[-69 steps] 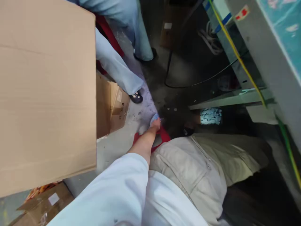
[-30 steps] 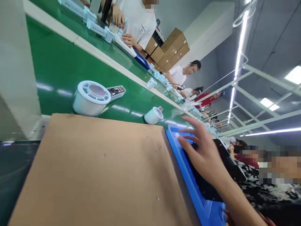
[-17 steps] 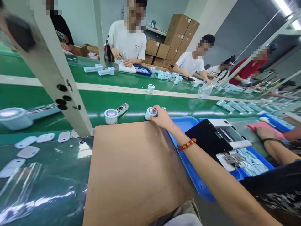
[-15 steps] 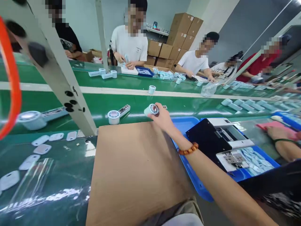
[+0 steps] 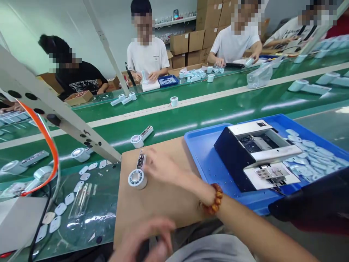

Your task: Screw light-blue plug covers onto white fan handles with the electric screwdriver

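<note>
**Two hands held apart at a cardboard sheet (image 5: 131, 211) beside a green conveyor belt (image 5: 174, 125).**

The right hand (image 5: 163, 165), with a beaded bracelet (image 5: 214, 199) on its wrist, is open, its fingers reaching over a white round housing (image 5: 137, 179); the blur hides whether they touch it. The housing sits on the sheet, with a slim circuit strip (image 5: 141, 161) at its 12 o'clock. The blurred left hand (image 5: 144, 242) lies at 6 o'clock, well apart from the housing. At 3 o'clock, a blue tray (image 5: 207, 136) holds a black-and-silver machine (image 5: 245, 153) and pale blue pieces (image 5: 308, 149). At 9 o'clock, white covers (image 5: 69, 198) lie on a darker green belt (image 5: 103, 225). A co-worker (image 5: 147, 54) sits across the line at 12 o'clock.
</note>
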Tool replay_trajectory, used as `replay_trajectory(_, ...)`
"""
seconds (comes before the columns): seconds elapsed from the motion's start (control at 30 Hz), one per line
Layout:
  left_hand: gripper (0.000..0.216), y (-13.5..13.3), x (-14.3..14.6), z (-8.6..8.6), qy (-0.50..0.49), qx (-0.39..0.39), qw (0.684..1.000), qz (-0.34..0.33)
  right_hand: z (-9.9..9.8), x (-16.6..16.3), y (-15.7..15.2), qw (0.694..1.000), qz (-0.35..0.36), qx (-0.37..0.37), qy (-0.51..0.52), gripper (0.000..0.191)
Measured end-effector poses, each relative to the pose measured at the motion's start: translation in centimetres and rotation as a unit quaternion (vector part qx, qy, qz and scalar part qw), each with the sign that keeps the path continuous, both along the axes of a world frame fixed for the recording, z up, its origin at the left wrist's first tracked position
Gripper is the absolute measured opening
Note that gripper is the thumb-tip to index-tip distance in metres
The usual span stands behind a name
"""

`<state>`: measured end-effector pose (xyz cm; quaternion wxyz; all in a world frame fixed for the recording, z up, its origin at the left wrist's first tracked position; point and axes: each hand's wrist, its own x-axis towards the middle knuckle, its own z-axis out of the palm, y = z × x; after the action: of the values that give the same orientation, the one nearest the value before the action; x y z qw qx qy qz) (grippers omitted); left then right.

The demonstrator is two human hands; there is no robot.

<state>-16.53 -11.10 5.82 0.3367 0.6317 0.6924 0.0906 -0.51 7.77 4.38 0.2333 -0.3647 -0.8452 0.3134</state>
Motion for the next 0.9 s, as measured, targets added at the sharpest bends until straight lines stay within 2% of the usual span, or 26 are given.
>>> replay_trajectory(0.1, 0.034, 4.9, 1.1, 0.6, 0.024, 0.089, 0.996, 0.016, 0.0, 3.0, 4.2, 0.991, -0.125, -0.023, -0.049, 0.024)
replay_trajectory(0.17, 0.038, 7.5, 2.9, 0.2, 0.084, 0.099, 0.991, 0.035, -0.7, 4.1, 6.3, 0.984, -0.150, -0.042, -0.089, 0.027)
replay_trajectory(0.27, 0.036, 9.4, 5.5, -1.0, 0.143, 0.095, 0.985, 0.033, -2.0, 4.3, 7.5, 0.978, -0.143, -0.060, -0.138, 0.029)
replay_trajectory(0.47, 0.020, 9.4, 6.7, -2.5, 0.190, 0.101, 0.977, -0.009, -1.7, 4.1, 7.0, 0.970, -0.100, -0.031, -0.220, 0.030)
replay_trajectory(0.67, 0.025, 8.7, 6.5, -3.3, 0.207, 0.100, 0.973, -0.034, -1.6, 2.9, 7.5, 0.965, -0.080, -0.010, -0.252, 0.031)
replay_trajectory(0.77, 0.024, 8.2, 6.1, -3.9, 0.216, 0.113, 0.969, -0.042, -1.6, 2.8, 7.6, 0.966, -0.102, -0.006, -0.239, 0.031)
replay_trajectory(0.9, 0.023, 8.8, 5.5, -3.7, 0.195, 0.131, 0.971, -0.053, -0.5, 6.0, 6.5, 0.965, -0.170, -0.007, -0.198, 0.026)
